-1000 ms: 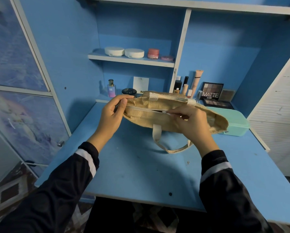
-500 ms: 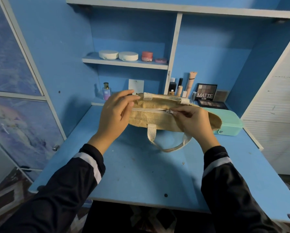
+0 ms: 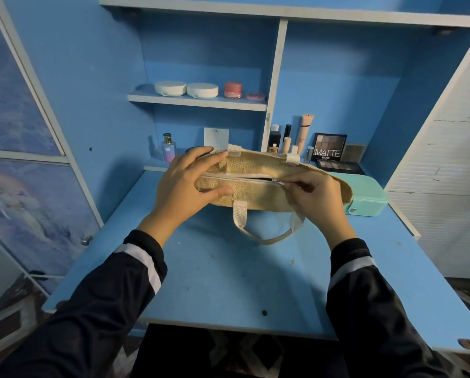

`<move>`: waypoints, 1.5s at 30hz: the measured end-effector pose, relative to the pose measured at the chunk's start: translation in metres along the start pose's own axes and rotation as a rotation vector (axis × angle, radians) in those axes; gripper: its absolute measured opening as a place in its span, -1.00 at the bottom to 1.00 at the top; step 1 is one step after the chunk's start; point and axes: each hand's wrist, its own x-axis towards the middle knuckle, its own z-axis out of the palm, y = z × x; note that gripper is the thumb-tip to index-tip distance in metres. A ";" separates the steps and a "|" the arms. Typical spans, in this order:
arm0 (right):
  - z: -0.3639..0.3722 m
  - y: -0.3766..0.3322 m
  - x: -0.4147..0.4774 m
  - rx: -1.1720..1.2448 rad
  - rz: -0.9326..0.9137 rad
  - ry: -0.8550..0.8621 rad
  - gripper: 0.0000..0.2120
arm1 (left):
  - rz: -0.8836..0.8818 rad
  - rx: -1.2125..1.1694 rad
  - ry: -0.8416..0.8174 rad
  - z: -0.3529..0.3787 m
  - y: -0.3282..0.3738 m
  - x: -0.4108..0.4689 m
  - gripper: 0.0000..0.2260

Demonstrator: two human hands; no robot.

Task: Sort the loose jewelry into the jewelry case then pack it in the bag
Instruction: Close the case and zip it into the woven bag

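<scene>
jute bag (image 3: 255, 190) in left hand (image 3: 181, 186)

Cool, fairly dim indoor light falls evenly from above and in front. The blue table (image 3: 228, 274) shows only a soft shadow under the bag (image 3: 255, 186) and its hanging handle (image 3: 266, 239). There is no hard glare (just a faint sheen on the patterned door (image 3: 21, 126) at left). The centre is sharp enough to read the palette (image 3: 328, 148) lettering. The dark sleeves (image 3: 97, 309) lose detail. The wide lens tilts and bows the shelf upright (image 3: 277, 77) and the outer edges.
</scene>
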 end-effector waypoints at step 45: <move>-0.063 0.040 -0.018 -0.347 -0.022 0.154 -0.83 | -0.002 0.205 -0.117 0.001 -0.002 0.001 -0.13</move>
